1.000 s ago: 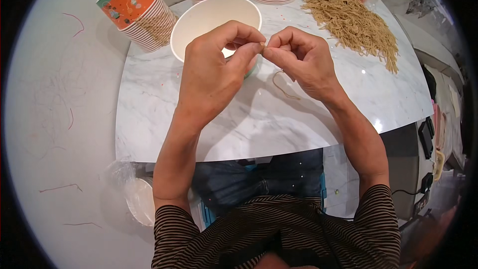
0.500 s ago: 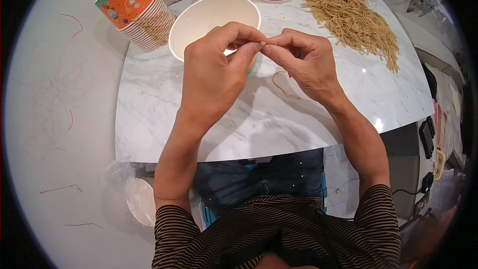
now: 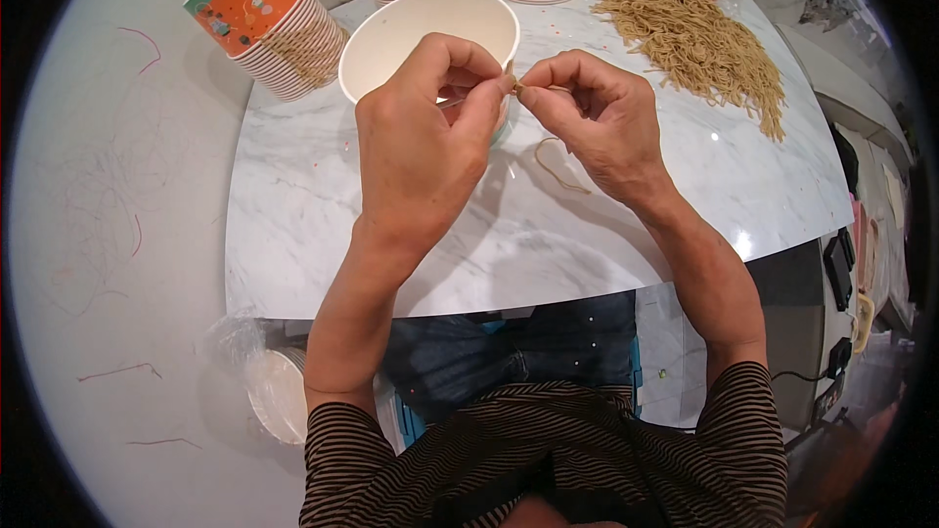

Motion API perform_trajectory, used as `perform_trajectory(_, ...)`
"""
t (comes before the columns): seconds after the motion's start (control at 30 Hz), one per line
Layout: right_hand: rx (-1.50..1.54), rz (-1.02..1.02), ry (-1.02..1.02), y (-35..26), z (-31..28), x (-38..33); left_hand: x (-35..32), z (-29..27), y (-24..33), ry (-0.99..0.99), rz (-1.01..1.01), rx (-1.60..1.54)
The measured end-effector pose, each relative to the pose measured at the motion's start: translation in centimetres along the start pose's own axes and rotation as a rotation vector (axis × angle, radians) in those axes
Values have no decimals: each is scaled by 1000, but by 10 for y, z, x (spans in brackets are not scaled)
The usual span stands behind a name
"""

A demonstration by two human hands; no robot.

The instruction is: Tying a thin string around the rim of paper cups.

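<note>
Tan cord [image 3: 515, 86]: pinched in the closed fingertips of left hand [image 3: 419, 142] and right hand [image 3: 616, 122], beside paper tub [image 3: 396, 34]; judged half-worked.
Loose tail [image 3: 553, 175]: left unfastened, right of tub.
Strand heap [image 3: 699, 49]: seemingly unworked, farther right.

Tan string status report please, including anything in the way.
Left hand, right hand: both pinching tan string. Loose strand curving below right hand. White-lined paper bucket partly behind left hand.

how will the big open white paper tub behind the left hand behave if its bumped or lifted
The open white paper tub would probably lift light, being hollow with a thin rim. Its side may flex under a squeeze, since the wall looks like paperboard. A bump might slide it, as the marble-patterned table looks smooth and glossy.
</note>
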State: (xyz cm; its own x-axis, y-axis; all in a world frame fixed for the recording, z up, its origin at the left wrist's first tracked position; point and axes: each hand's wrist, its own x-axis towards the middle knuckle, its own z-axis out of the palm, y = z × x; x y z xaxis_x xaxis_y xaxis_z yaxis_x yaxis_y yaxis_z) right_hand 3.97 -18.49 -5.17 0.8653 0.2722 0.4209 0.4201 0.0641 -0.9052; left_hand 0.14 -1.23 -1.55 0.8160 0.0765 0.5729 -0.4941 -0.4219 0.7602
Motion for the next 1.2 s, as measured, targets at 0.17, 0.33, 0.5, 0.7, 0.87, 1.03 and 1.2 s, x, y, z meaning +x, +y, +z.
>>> perform_trajectory(0.17,33,-8,-7,2,0,0,-5,-1,0,-4,97,124)
perform_trajectory(0.33,41,8,-15,2,0,0,-3,-2,-8,5,362,385)
perform_trajectory(0.5,35,0,-31,3,-1,-1,-1,0,-8,-15,445,491)
perform_trajectory(0.7,-18,-83,-58,0,-4,0,4,-12,-2,-140,278,297)
perform_trajectory(0.87,-23,-9,-114,-5,-6,-2,9,-20,8,-346,-84,-16)
perform_trajectory(1.03,20,-23,-77,-3,-2,-1,19,-27,15,-440,-185,-37)
perform_trajectory(1.2,115,-71,2,-1,1,-1,22,-25,12,-458,-199,-23)
